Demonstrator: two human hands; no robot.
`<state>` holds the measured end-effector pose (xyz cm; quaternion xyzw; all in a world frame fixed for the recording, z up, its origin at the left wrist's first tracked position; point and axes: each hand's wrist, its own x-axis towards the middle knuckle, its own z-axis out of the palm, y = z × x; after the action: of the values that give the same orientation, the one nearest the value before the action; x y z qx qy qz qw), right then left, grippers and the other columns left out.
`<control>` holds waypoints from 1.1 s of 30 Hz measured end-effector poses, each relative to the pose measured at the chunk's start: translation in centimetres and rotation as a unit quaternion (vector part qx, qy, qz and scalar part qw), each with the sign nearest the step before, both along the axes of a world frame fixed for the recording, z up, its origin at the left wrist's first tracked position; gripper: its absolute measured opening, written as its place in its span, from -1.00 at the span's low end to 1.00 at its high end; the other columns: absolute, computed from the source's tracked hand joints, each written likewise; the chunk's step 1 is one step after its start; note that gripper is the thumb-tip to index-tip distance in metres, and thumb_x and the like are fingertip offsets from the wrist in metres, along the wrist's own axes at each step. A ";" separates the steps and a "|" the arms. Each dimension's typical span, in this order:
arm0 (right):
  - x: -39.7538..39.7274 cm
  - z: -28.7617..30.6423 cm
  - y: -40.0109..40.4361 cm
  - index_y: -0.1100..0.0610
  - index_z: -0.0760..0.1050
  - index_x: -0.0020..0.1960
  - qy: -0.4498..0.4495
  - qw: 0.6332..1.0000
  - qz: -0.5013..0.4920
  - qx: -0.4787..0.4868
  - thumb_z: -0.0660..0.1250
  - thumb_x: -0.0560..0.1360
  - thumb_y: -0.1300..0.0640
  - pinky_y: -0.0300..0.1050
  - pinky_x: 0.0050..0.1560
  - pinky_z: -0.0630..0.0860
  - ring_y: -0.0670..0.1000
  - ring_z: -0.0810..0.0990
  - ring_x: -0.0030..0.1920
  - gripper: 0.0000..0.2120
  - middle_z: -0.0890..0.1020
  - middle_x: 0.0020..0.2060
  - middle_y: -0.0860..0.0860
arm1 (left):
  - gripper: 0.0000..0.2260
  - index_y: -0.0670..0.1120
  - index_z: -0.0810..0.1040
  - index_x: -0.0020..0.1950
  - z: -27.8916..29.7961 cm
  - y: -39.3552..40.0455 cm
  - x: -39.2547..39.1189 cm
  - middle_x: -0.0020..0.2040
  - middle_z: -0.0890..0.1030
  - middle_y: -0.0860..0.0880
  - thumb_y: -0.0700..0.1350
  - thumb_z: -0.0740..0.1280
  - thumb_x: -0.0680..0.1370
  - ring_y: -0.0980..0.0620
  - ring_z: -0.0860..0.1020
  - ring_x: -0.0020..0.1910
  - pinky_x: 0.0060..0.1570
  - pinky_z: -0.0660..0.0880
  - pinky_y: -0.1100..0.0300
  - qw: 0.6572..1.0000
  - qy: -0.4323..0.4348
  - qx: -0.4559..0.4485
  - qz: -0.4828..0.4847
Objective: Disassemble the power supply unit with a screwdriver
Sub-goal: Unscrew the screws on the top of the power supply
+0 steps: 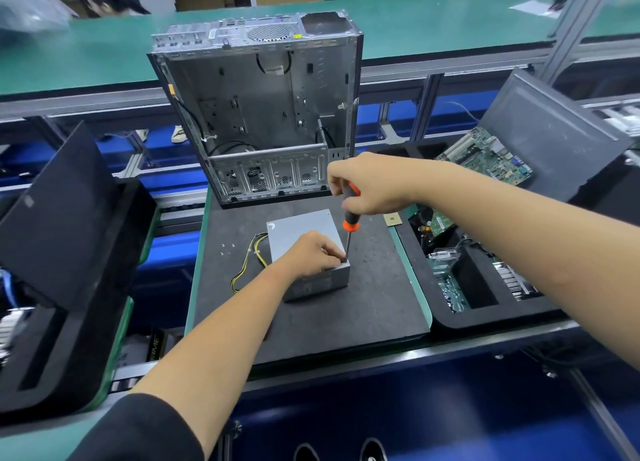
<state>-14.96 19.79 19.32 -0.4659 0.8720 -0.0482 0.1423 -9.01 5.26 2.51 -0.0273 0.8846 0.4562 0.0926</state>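
Head view, single frame.

Item 1, right hand (369, 183): fingers curled tight round the handle of the screwdriver (350, 214), an orange-and-black tool held nearly upright. Its shaft runs down to the near right corner of the power supply unit's top face; the tip is hidden at the left hand's fingertips.

Item 2, left hand (313, 254): rests on the top of the power supply unit (304, 233), fingers bent and bunched at the screwdriver tip. Whether they pinch a screw or only steady the shaft cannot be told.

Item 3, power supply unit: grey metal box lying flat on the dark foam mat (374, 308), centre of the workstation. A small round sticker sits at its far left corner; print unreadable. A bundle of yellow and black cables (247, 266) leaves its left side and loops on the mat.

Item 4, small screws (227, 247): a few pale specks on the mat, left of the cables, apart from the unit.

Item 5, computer case (266, 114): bare metal, open side toward the camera, standing at the mat's far edge behind the unit.

Item 6, circuit board (485, 155): green, leaning in the black foam tray (450, 318) to the right.

Writing: partial pale letters on a dark item below the left edge of the mat, not legible as a whole word.
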 end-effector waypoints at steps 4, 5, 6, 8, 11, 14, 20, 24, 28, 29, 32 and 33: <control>0.0 0.2 0.3 0.09 0.44 0.08 -0.061 0.998 -0.008 -0.016 0.37 0.41 0.27 -0.08 -0.15 0.49 -0.07 0.53 -0.16 -0.72 0.62 -0.12 -0.05 | -0.91 -0.30 0.67 -0.10 0.0 0.1 -0.1 -0.41 0.56 0.09 -0.38 0.40 0.42 0.32 0.44 -0.53 -0.44 0.32 0.48 1.000 -0.009 0.016 0.008; 0.0 0.1 0.3 0.09 0.44 0.08 -0.057 0.998 -0.009 -0.011 0.38 0.41 0.25 -0.09 -0.19 0.48 -0.07 0.52 -0.18 -0.73 0.61 -0.15 -0.06 | -0.91 -0.31 0.66 -0.11 0.0 0.1 -0.1 -0.42 0.56 0.09 -0.39 0.40 0.42 0.32 0.44 -0.54 -0.45 0.31 0.47 1.000 -0.011 0.017 0.009; 0.0 0.0 0.3 0.09 0.42 0.06 -0.040 0.999 -0.006 0.000 0.39 0.44 0.19 -0.08 -0.21 0.47 -0.04 0.52 -0.19 -0.76 0.60 -0.19 -0.06 | -0.92 -0.31 0.66 -0.12 0.0 0.1 -0.2 -0.45 0.55 0.10 -0.39 0.40 0.42 0.31 0.43 -0.55 -0.47 0.31 0.47 1.000 -0.014 0.018 0.011; 0.0 -0.2 0.1 0.10 0.36 0.01 0.028 0.999 -0.014 0.041 0.29 0.54 -0.02 -0.01 -0.16 0.49 0.08 0.55 -0.17 -0.79 0.58 -0.21 0.01 | -0.93 -0.32 0.65 -0.13 0.0 0.1 -0.4 -0.53 0.53 0.16 -0.39 0.40 0.42 0.30 0.42 -0.57 -0.51 0.29 0.47 0.999 -0.028 0.025 0.015; -0.1 0.0 -0.3 0.12 0.30 -0.10 0.074 0.992 -0.044 0.091 0.02 0.65 -0.03 0.06 -0.19 0.50 0.21 0.60 -0.22 -0.74 0.56 -0.23 0.15 | -0.92 -0.30 0.65 -0.12 0.0 0.0 -0.6 -0.55 0.53 0.19 -0.39 0.40 0.43 0.30 0.43 -0.57 -0.51 0.31 0.46 0.999 -0.046 0.024 0.015; -0.2 0.1 -0.1 0.12 0.35 -0.03 0.037 0.998 -0.018 0.052 0.13 0.63 0.06 -0.05 -0.27 0.42 0.06 0.53 -0.25 -0.86 0.52 -0.26 0.02 | -0.91 -0.27 0.66 -0.11 -0.1 -0.2 -0.5 -0.47 0.58 0.15 -0.38 0.41 0.43 0.25 0.45 -0.50 -0.45 0.34 0.42 0.998 -0.054 0.038 0.016; 0.0 0.7 0.4 0.03 0.39 0.10 -0.046 0.999 0.017 0.020 0.32 0.47 0.26 -0.19 -0.29 0.34 -0.14 0.41 -0.25 -0.74 0.50 -0.20 -0.12 | -0.86 -0.13 0.66 -0.18 -0.1 -0.8 -0.4 -0.27 0.62 -0.10 -0.36 0.41 0.44 0.08 0.48 -0.38 -0.27 0.41 0.18 0.994 -0.080 0.068 0.008; 0.0 0.2 0.0 0.07 0.37 -0.03 0.003 0.999 -0.002 0.040 0.22 0.60 -0.05 -0.16 -0.34 0.29 -0.08 0.50 -0.27 -0.82 0.49 -0.26 -0.08 | -0.87 -0.13 0.64 -0.18 -0.3 -0.6 -0.4 -0.17 0.62 -0.19 -0.35 0.40 0.44 -0.04 0.47 -0.23 -0.17 0.38 0.09 0.995 -0.069 0.072 0.010; -0.1 -0.1 -0.6 0.10 0.32 -0.11 0.042 0.997 -0.013 0.067 0.06 0.66 -0.04 -0.07 -0.34 0.36 0.11 0.64 -0.32 -0.73 0.55 -0.26 0.06 | -0.91 -0.20 0.64 -0.15 -0.5 -0.6 -0.4 -0.27 0.60 -0.10 -0.36 0.40 0.44 0.12 0.50 -0.34 -0.27 0.41 0.30 0.997 -0.049 0.056 0.000; -0.2 -0.1 -0.7 0.11 0.36 -0.06 0.031 0.998 -0.009 0.053 0.11 0.65 0.00 -0.08 -0.33 0.37 0.06 0.63 -0.31 -0.79 0.55 -0.25 0.03 | -0.91 -0.22 0.63 -0.15 -0.6 -0.5 -0.3 -0.33 0.59 -0.04 -0.37 0.39 0.44 0.21 0.48 -0.42 -0.34 0.39 0.38 0.998 -0.041 0.055 0.000; -0.3 0.6 -0.3 0.05 0.39 0.09 -0.015 1.000 0.005 0.024 0.28 0.55 0.13 -0.12 -0.25 0.37 -0.10 0.50 -0.23 -0.86 0.55 -0.21 -0.11 | -0.86 -0.14 0.62 -0.21 -0.9 -0.3 0.0 -0.41 0.54 0.08 -0.37 0.39 0.42 0.28 0.41 -0.53 -0.42 0.35 0.45 0.999 -0.019 0.049 0.001; -0.3 0.8 -0.2 0.03 0.39 0.11 -0.041 0.999 0.003 0.014 0.30 0.51 0.18 -0.10 -0.20 0.41 -0.09 0.51 -0.18 -0.79 0.57 -0.18 -0.12 | -0.85 -0.10 0.61 -0.22 -1.0 -0.2 0.0 -0.41 0.52 0.09 -0.35 0.39 0.41 0.28 0.40 -0.53 -0.41 0.35 0.44 0.999 -0.011 0.042 0.001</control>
<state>-15.26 19.60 20.09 -0.4644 0.8644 -0.0548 0.1847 -8.97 5.05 1.53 -0.0288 0.8634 0.4931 0.1029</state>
